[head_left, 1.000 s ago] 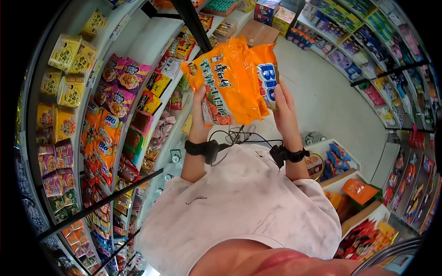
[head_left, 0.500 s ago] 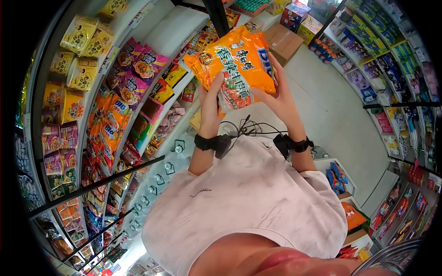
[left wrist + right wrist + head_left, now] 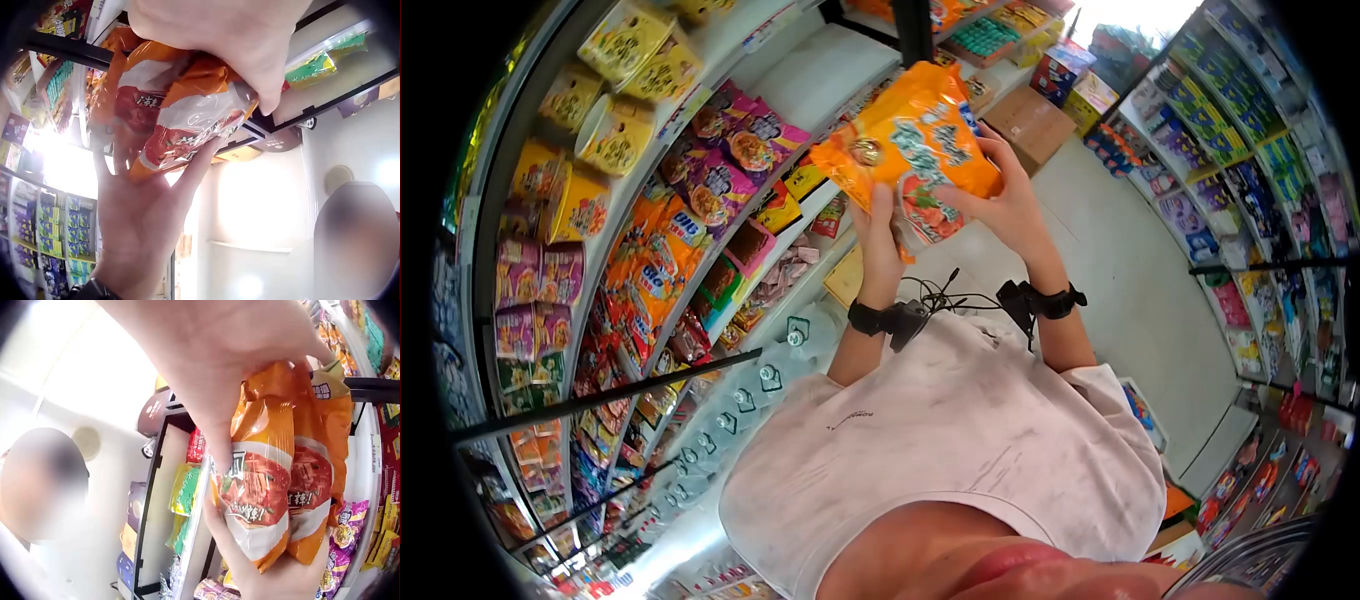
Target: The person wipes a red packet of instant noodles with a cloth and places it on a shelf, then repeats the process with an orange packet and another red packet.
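Orange packs of instant noodles (image 3: 915,140) are held up in front of the chest in the head view. My left hand (image 3: 879,240) grips their lower left side, thumb on the front. On the right, my right hand (image 3: 1018,215) holds the edge, its thumb lying across the front face. The right wrist view shows a front pack (image 3: 256,494) with a red food picture, and a second pack (image 3: 310,487) pressed against it. From the left wrist view, fingers of both hands wrap around the crinkled noodle packs (image 3: 194,125).
To the left, shelves hold purple noodle packs (image 3: 720,165), orange packs (image 3: 655,265) and yellow tubs (image 3: 615,135). Large clear bottles (image 3: 795,335) stand below. A cardboard box (image 3: 1028,128) sits on the floor ahead, and stocked shelves (image 3: 1200,160) line the right.
The packs have turned, so the "BIG" lettering at their right has mostly gone from sight. My right thumb has come round onto the front. The view has swung over the shelves.
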Demonstrator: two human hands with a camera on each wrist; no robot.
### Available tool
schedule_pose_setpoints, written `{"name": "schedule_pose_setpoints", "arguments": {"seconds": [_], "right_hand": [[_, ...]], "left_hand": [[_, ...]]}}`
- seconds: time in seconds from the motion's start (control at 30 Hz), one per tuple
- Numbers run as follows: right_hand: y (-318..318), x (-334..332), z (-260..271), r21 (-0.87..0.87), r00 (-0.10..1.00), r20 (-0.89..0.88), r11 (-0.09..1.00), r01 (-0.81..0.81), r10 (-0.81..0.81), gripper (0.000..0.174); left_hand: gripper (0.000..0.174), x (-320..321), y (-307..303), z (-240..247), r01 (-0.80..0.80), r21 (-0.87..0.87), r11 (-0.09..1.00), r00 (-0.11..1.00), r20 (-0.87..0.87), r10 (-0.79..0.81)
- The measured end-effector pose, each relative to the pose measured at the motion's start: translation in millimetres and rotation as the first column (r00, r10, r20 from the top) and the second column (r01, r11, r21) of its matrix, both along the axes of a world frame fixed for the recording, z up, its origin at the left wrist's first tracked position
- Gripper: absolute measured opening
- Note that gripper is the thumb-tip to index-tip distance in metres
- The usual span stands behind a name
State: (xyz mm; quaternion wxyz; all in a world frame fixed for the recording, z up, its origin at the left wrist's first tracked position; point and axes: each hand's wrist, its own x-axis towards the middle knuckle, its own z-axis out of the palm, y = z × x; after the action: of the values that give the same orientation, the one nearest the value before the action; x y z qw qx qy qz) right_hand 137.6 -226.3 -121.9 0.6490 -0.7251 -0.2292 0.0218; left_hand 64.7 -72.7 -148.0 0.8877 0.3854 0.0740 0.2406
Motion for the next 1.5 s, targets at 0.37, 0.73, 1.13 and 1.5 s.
{"name": "schedule_pose_setpoints", "arguments": {"seconds": [0.37, 0.73, 1.13, 1.5], "right_hand": [[2.2, -13.4, -19.8, 0.334, 0.887, -0.438, 0.943, 0.007, 0.148, 0.054], [1.6, -24.5, -31.2, 0.615, 0.711, -0.601, 0.779, 0.12, 0.365, 0.051], [-48.0, -2.3, -51.4, 0.606, 0.728, -0.616, 0.771, 0.194, 0.301, 0.045], [-65.4, 4.3, -39.5, 0.635, 0.861, -0.491, 0.73, 0.252, 0.13, 0.049]], "left_hand": [[0.068, 5.0, 2.5, 17.0, -0.051, 0.004, 0.999, 0.994, -0.095, 0.051], [0.049, 12.1, 23.3, 20.9, -0.165, 0.353, 0.921, 0.979, -0.052, 0.196], [0.037, 10.1, 46.0, 22.2, -0.282, 0.196, 0.939, 0.958, 0.008, 0.286], [0.036, 14.6, 53.0, 9.7, -0.198, 0.233, 0.952, 0.977, -0.035, 0.212]]}}
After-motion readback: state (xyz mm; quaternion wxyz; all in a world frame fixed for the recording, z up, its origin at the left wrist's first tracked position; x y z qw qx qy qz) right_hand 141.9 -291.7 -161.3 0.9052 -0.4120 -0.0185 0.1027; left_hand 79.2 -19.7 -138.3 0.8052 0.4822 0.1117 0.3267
